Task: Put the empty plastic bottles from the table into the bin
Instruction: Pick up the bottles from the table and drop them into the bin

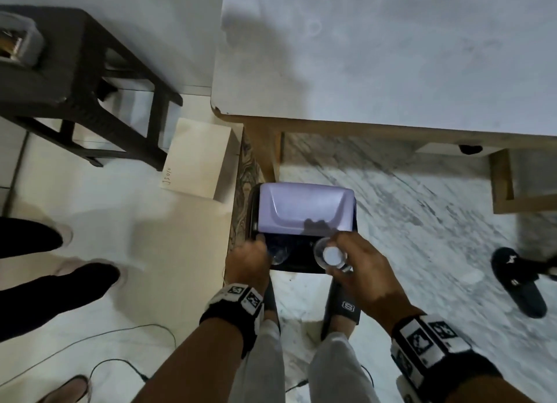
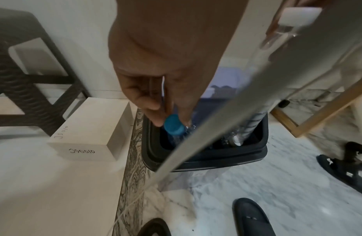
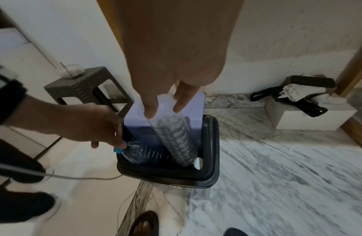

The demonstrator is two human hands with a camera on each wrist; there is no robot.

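Each grip holds a bottle over the bin (image 1: 304, 270): left hand (image 1: 247, 259) pinches the blue-capped bottle (image 3: 139, 152), right hand (image 1: 361, 270) holds the white-capped bottle (image 3: 176, 138). Both look light and crushy; hold near the cap.

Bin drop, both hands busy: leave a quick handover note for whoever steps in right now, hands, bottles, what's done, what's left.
Left hand: pinches the blue-capped bottle near its neck; the bottle body is tilted into the bin.
Right hand: grips the white-capped bottle near its top, base down inside the bin opening.
Bin: on the floor by the table leg, lid raised.
Done: both bottles brought to the bin and partly inside; no bottles show on the visible part of the table.
Left: let go of both so they drop in. The rest of the table is out of view, so check it.
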